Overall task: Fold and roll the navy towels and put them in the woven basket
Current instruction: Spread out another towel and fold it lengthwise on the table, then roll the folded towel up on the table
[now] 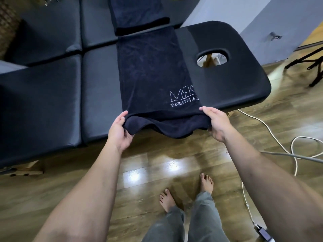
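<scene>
A long navy towel [150, 70] with white embroidered lettering lies folded lengthwise across the black massage table [52, 88]. Its near end hangs off the table's front edge. My left hand [120, 130] grips the near left corner and my right hand [215, 123] grips the near right corner, so the hem sags between them. A second navy towel [138, 13] lies folded on the farther table at the top. A woven basket [7, 27] shows partly at the far left edge.
The table has a face hole [212, 57] near its right end. White and grey cables [286, 147] trail over the wooden floor on the right. A black stand [312, 63] is at the far right. My bare feet [185, 193] are on the floor below.
</scene>
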Motion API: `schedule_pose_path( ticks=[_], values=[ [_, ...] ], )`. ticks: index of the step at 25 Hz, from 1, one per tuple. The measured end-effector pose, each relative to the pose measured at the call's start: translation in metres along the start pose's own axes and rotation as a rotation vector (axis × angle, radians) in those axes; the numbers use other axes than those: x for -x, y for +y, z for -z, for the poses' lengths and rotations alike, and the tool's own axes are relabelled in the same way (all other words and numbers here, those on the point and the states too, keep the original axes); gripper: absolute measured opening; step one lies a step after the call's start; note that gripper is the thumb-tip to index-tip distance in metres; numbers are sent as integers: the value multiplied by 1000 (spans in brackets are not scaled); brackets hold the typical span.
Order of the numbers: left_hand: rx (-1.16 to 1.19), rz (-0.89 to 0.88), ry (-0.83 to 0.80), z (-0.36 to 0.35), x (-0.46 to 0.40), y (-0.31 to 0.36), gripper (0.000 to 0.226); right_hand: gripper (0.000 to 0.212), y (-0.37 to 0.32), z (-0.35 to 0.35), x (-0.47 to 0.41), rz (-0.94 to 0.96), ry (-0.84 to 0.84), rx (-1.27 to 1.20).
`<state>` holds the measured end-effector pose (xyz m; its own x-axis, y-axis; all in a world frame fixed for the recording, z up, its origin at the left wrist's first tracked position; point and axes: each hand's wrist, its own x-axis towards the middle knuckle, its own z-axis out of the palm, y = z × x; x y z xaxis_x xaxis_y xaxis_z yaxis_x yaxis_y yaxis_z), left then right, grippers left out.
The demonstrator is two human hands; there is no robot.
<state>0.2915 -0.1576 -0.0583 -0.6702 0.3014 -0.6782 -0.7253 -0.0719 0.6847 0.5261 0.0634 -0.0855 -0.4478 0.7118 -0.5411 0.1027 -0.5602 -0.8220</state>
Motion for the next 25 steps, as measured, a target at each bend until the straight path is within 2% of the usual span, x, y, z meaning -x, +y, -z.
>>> schedule_pose_path(
  ticks=[3,5,6,9,13,15,17,20,25],
  values=[
    [131,60,-29,-1,3,10,30,28,-9,-1,-3,-77,-33,-91],
    [118,71,-60,-2,4,18,47,45,-16,-6,-4,-73,-85,-72],
    [94,63,-79,-3,4,21,56,47,-20,-8,-3,-61,-108,-44],
    [-30,-19,-116,-12,4,34,59,27,-35,-19,-2,1,-116,26],
    [-124,-95,-151,-19,0,41,27,10,-48,-24,-10,63,-28,126],
    [-208,-122,-92,-18,0,44,16,11,-52,-23,-13,111,20,190],
    [-324,-144,1,-19,-4,47,12,27,-54,-21,-17,165,81,291],
    [-441,-100,119,-22,-10,51,27,52,-58,-21,-29,181,156,408],
    [-461,49,216,-24,-25,56,29,34,-69,-34,-45,-129,233,331]
  ],
)
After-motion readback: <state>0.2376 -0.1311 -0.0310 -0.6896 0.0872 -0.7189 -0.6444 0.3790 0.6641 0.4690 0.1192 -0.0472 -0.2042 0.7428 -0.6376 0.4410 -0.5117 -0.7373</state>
